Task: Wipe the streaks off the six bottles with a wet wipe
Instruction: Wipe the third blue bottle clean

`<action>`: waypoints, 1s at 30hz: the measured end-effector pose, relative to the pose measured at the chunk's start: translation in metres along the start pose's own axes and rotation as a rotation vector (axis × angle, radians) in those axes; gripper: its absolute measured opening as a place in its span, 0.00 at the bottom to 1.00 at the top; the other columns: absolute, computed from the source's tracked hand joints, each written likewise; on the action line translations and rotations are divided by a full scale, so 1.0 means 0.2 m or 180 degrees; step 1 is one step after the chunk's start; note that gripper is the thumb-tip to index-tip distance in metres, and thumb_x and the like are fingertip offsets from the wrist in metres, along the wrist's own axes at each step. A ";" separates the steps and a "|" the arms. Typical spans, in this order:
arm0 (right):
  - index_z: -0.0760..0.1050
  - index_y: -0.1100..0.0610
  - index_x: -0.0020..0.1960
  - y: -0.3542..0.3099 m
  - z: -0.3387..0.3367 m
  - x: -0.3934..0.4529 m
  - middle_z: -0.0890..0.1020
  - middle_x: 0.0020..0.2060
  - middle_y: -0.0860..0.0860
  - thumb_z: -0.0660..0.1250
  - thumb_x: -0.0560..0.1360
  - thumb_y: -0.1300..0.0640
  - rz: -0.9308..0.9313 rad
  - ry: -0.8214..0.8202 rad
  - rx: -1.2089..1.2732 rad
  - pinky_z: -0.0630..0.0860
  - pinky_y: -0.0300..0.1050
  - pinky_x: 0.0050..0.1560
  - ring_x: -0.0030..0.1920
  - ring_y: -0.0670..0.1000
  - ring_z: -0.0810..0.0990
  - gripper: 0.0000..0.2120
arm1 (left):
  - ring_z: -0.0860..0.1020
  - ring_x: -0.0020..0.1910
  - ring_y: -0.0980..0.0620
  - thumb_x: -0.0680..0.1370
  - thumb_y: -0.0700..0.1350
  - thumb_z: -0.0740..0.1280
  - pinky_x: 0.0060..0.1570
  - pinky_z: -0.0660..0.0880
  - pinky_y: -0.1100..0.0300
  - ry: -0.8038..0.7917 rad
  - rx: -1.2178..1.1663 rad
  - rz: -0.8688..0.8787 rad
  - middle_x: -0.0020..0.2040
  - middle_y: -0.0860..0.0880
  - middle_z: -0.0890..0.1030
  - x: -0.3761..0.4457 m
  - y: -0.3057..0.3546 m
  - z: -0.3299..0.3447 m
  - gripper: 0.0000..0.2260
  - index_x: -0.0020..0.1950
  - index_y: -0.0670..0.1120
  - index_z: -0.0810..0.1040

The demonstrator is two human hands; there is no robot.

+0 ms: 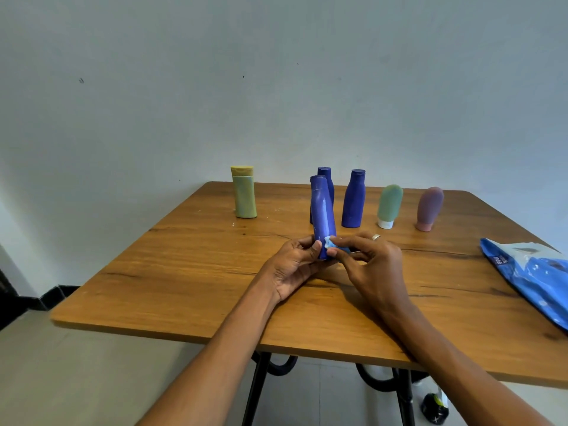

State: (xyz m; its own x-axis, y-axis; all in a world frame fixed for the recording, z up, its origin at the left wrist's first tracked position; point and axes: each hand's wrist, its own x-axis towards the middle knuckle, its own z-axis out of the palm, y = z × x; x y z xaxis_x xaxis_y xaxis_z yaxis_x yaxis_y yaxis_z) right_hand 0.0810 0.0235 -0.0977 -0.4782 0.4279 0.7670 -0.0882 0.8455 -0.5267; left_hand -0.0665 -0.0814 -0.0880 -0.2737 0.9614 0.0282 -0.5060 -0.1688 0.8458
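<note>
Gripping the lower end of a tall dark blue plastic bottle (322, 215), the left hand (293, 269) curls fingers and thumb round it and holds it upright, slightly tilted, above the near middle of the brown wooden table (184, 272); the right hand (373, 269), a ring on one finger, pinches a small crumpled pale blue wet wipe (335, 246) against the bottle's lower right side. Along the far edge stand a yellow-green flat bottle (245, 193) at left, a second dark blue bottle (328, 179) partly hidden behind the held one, a third dark blue bottle (353, 199), a green rounded tube (389, 206) on its white cap, and a mauve rounded tube (429, 207). A blue plastic wipes pack (534, 272) lies at the right edge
</note>
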 end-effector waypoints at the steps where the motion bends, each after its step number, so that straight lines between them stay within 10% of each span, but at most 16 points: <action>1: 0.85 0.54 0.55 -0.01 0.00 -0.01 0.83 0.49 0.48 0.77 0.72 0.57 -0.0092 -0.0113 -0.0008 0.82 0.41 0.47 0.50 0.43 0.82 0.11 | 0.84 0.50 0.49 0.82 0.36 0.62 0.63 0.79 0.50 0.0003 -0.0004 -0.0033 0.55 0.39 0.82 0.00 0.00 0.00 0.12 0.65 0.33 0.75; 14: 0.83 0.56 0.58 0.00 -0.02 0.02 0.84 0.51 0.52 0.75 0.74 0.62 -0.0025 0.0276 -0.0082 0.82 0.39 0.50 0.51 0.47 0.83 0.12 | 0.78 0.64 0.41 0.82 0.35 0.62 0.64 0.77 0.47 -0.0149 0.0057 -0.0262 0.66 0.36 0.78 0.00 -0.01 0.00 0.19 0.73 0.34 0.69; 20: 0.83 0.54 0.60 -0.05 0.01 -0.02 0.78 0.55 0.48 0.75 0.74 0.64 -0.0352 -0.0384 -0.0277 0.75 0.30 0.55 0.54 0.43 0.78 0.16 | 0.81 0.48 0.54 0.83 0.32 0.58 0.62 0.79 0.51 -0.0083 0.0071 -0.0274 0.48 0.45 0.82 0.00 -0.02 -0.03 0.15 0.70 0.35 0.72; 30: 0.83 0.56 0.60 -0.02 0.00 0.02 0.80 0.51 0.51 0.73 0.76 0.61 -0.0206 0.0179 -0.0273 0.81 0.41 0.49 0.49 0.47 0.81 0.12 | 0.82 0.60 0.44 0.82 0.31 0.60 0.60 0.80 0.47 -0.0019 -0.0049 -0.0293 0.62 0.37 0.81 -0.02 -0.01 -0.01 0.17 0.70 0.35 0.73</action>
State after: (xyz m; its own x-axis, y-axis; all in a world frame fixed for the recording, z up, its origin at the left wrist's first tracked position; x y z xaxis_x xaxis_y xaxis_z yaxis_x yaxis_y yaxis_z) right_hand 0.0789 0.0217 -0.0933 -0.4240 0.3868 0.8189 -0.0410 0.8951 -0.4440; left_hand -0.0658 -0.0846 -0.0900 -0.2204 0.9743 -0.0461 -0.5414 -0.0829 0.8367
